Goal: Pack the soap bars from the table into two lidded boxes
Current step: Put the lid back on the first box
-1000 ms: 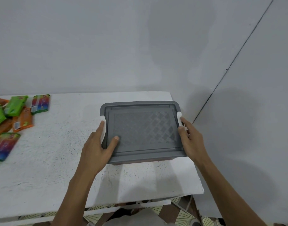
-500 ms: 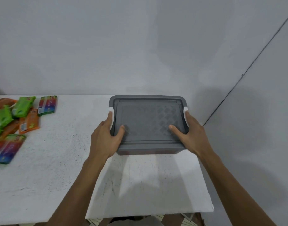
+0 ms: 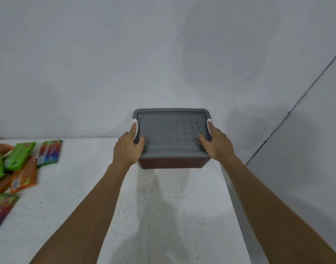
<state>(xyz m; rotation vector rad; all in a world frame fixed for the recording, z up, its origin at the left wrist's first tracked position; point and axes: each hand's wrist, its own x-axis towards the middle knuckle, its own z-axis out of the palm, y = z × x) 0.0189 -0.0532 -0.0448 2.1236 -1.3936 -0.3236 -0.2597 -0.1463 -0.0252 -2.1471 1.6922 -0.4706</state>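
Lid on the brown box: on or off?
On: the grey patterned plastic lid sits flat over the brown box, left hand and right hand gripping its ends. White latches clipped: cannot tell.

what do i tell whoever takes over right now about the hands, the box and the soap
Left hand: grips the left end of the box, thumb on the grey lid.
Right hand: grips the right end the same way.
Box: at the far right of the table, near the wall, lid on; contents hidden.
Soap bars: a loose pile at the table's left edge.
Done: this box is closed.
Left: pack the loose bars; a second box is not in view.
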